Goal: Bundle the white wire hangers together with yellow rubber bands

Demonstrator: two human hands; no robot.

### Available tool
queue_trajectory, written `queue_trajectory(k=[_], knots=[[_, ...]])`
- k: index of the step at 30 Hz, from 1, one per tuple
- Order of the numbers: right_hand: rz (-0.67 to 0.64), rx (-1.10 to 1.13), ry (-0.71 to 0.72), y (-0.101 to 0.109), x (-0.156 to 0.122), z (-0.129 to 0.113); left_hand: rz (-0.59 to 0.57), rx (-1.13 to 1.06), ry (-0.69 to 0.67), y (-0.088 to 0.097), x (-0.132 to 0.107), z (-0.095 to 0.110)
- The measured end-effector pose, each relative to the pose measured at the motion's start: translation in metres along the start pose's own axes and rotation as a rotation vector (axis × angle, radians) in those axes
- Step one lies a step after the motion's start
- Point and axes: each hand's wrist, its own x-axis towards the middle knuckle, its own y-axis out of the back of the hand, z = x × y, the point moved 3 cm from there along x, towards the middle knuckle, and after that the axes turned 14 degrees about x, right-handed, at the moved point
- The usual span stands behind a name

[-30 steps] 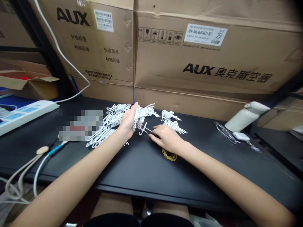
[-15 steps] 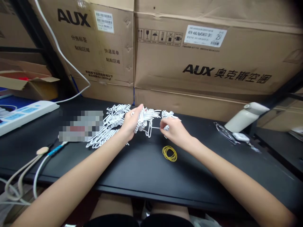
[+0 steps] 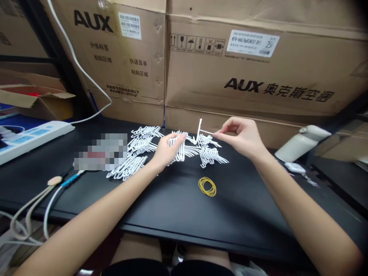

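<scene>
Large AUX cartons point(image 3: 195, 80) wall off the far side of a black bench point(image 3: 172, 207). At the far left sits an open cardboard box point(image 3: 56, 107), with a white power strip point(image 3: 38, 138) nearer and a blurred-out object point(image 3: 100, 151) to its right. Next come rows of white wire hooks point(image 3: 142, 143), laid in overlapping groups just left of the left hand point(image 3: 165, 153). That arm reaches in from the near left corner, forearm slanting up toward the middle, wrist almost in line with it, thumb stretched toward the far right. Its grip is closed around a bundle of hooks point(image 3: 177, 148), the bent ends stacked by the fingers and the straight stems fanning out to the right. Nearer, right of the middle, yellow rubber bands point(image 3: 207, 186) lie in a loose ring. Just right of the bundle, a single hook point(image 3: 198, 132) is raised above the bench, its bar nearly upright and its thin stem pointing right into the fingertips of the right hand point(image 3: 244, 138). This grip is pinched, thumb against fingers on the stem end, knuckles arched and the forearm running back to the near right corner. Two smaller groups of hooks point(image 3: 212, 155) lie below and left of it; farther right, a pale bottle point(image 3: 301, 143) leans beside a small white case point(image 3: 294, 168).
</scene>
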Motion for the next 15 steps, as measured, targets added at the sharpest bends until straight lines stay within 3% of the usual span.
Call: queue_trajectory(k=[7, 15], knots=[[-0.149, 0.01, -0.065, -0.015, -0.003, 0.006, -0.011, 0.013, -0.003, -0.002, 0.0, -0.003], [-0.182, 0.08, -0.177, -0.023, -0.005, 0.022, -0.04, 0.009, -0.004, -0.002, 0.0, -0.002]])
